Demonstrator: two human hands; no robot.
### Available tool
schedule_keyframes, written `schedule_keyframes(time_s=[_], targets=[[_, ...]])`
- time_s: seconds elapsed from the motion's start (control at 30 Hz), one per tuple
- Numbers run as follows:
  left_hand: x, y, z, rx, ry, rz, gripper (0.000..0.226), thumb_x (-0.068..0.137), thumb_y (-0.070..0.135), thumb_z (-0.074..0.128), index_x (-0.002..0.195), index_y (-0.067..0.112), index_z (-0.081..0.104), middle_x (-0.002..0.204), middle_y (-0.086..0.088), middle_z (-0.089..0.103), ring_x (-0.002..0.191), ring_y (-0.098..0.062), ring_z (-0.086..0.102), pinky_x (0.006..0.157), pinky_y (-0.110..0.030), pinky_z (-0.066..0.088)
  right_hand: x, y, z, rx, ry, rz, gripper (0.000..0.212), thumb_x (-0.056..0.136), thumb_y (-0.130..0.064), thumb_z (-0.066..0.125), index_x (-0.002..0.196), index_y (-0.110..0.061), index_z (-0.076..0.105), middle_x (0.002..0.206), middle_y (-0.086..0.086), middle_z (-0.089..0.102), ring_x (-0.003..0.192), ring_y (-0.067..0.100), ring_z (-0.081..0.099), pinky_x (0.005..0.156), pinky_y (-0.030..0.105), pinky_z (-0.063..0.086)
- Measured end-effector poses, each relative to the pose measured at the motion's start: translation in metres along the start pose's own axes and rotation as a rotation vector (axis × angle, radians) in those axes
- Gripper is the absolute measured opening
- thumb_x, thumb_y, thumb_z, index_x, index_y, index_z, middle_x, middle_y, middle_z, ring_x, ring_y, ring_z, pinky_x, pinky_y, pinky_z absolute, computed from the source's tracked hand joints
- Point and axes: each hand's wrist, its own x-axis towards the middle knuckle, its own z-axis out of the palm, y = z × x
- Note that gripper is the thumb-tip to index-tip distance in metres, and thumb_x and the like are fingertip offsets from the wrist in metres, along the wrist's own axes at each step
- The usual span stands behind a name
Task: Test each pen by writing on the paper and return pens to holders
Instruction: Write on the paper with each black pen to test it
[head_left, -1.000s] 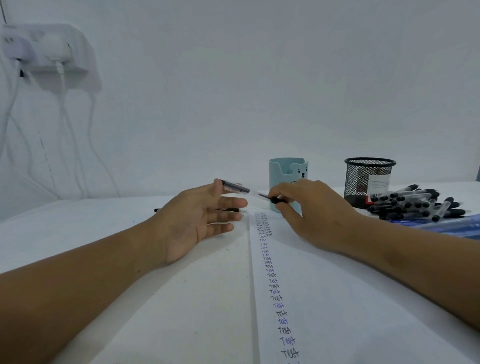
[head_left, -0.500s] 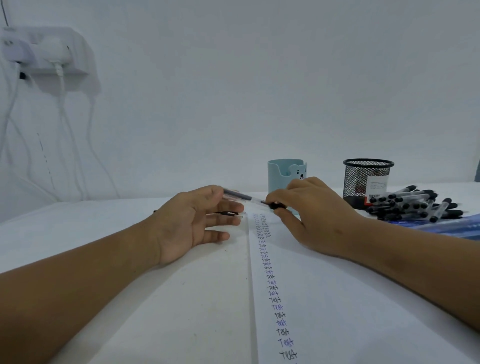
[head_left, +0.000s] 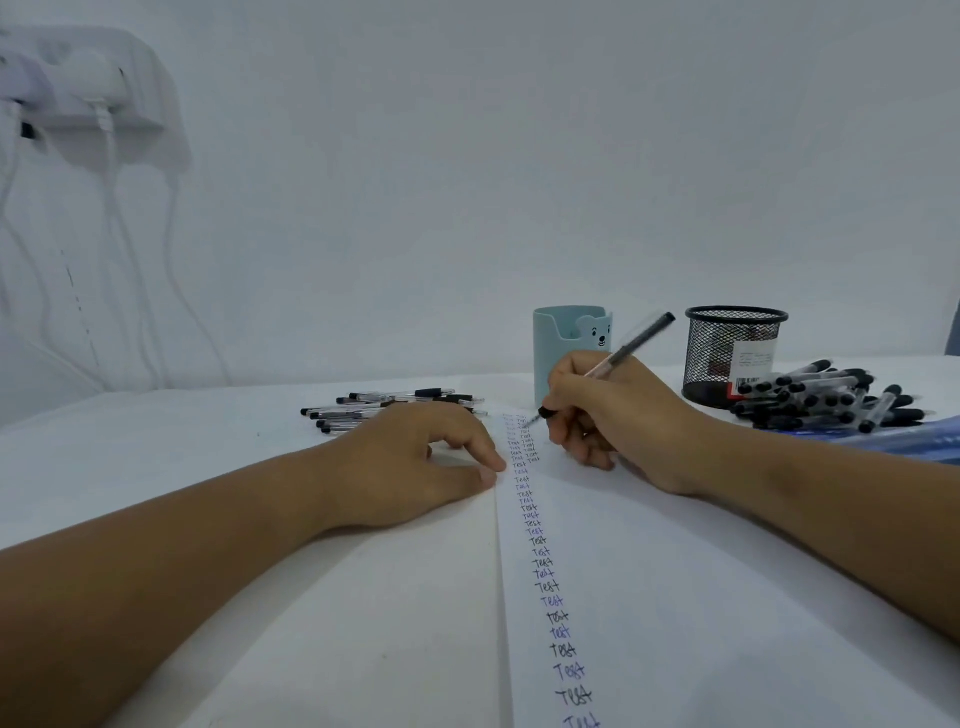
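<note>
The right hand grips a pen, tip down on the paper at the top of the "Test" words. The left hand lies flat, fingers loose, touching the paper's edge. Pens lie behind it. A blue cup, a mesh cup and more pens sit beyond.

White surface running back to a pale wall; on it a long paper with columns of "Test" in black and blue down its left edge; a loose cluster of pens lying left of the paper's far end; a pale green holder with a bear face standing upright behind the paper; right of it a black mesh holder, upright; a bigger pile of pens beside it, touching its base; a blue sheet at the right edge, partly under that pile.
</note>
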Motion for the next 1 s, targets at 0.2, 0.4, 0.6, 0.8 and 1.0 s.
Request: schedule_keyframes(time_s=[0.2, 0.4, 0.6, 0.8, 1.0], targets=[[-0.0005, -0.0018, 0.0005, 0.003, -0.011, -0.004, 0.01, 0.09, 0.031, 0.073, 0.095, 0.039, 0.076, 0.114, 0.023, 0.066, 0.114, 0.001, 0.055, 0.088, -0.013, 0.042, 0.0003, 0.0002, -0.0003, -0.036, -0.023, 0.053, 0.024, 0.088, -0.011, 0.068, 0.068, -0.013, 0.054, 0.059, 0.012, 0.056, 0.045, 0.019, 0.034, 0.041, 0.02, 0.025], [0.0002, -0.0004, 0.0011, 0.013, -0.005, 0.005, 0.008, 0.091, 0.031, 0.073, 0.096, 0.037, 0.076, 0.113, 0.018, 0.067, 0.112, 0.001, 0.055, 0.081, -0.001, 0.035, 0.0029, -0.0009, 0.0032, -0.084, -0.045, 0.048, 0.031, 0.083, -0.018, 0.079, 0.065, -0.013, 0.054, 0.059, 0.012, 0.061, 0.045, 0.019, 0.04, 0.042, 0.022, 0.028], [0.001, 0.0003, 0.0025, 0.008, 0.004, -0.023, 0.008, 0.09, 0.033, 0.073, 0.096, 0.037, 0.076, 0.113, 0.018, 0.067, 0.112, 0.002, 0.055, 0.084, -0.002, 0.036, 0.004, 0.0055, 0.0056, -0.247, -0.012, -0.012, 0.043, 0.081, -0.021, 0.078, 0.053, -0.02, 0.046, 0.054, 0.006, 0.061, 0.048, 0.016, 0.048, 0.053, 0.027, 0.037], [-0.0002, 0.0014, 0.0024, 0.009, 0.005, -0.032, 0.009, 0.089, 0.031, 0.072, 0.096, 0.037, 0.076, 0.113, 0.02, 0.066, 0.113, 0.004, 0.054, 0.086, -0.003, 0.038, 0.0004, 0.0028, 0.0067, -0.315, -0.044, -0.014, 0.035, 0.082, -0.018, 0.075, 0.059, -0.017, 0.049, 0.054, 0.003, 0.062, 0.048, 0.012, 0.043, 0.051, 0.025, 0.035], [-0.0001, 0.0017, 0.0027, 0.023, 0.003, -0.027, 0.009, 0.09, 0.031, 0.072, 0.096, 0.036, 0.076, 0.113, 0.019, 0.066, 0.111, 0.004, 0.054, 0.083, 0.001, 0.035, -0.0004, 0.0007, 0.0074, -0.363, -0.051, -0.02, 0.037, 0.081, -0.017, 0.073, 0.055, -0.018, 0.047, 0.053, 0.003, 0.061, 0.046, 0.012, 0.04, 0.047, 0.022, 0.032]])
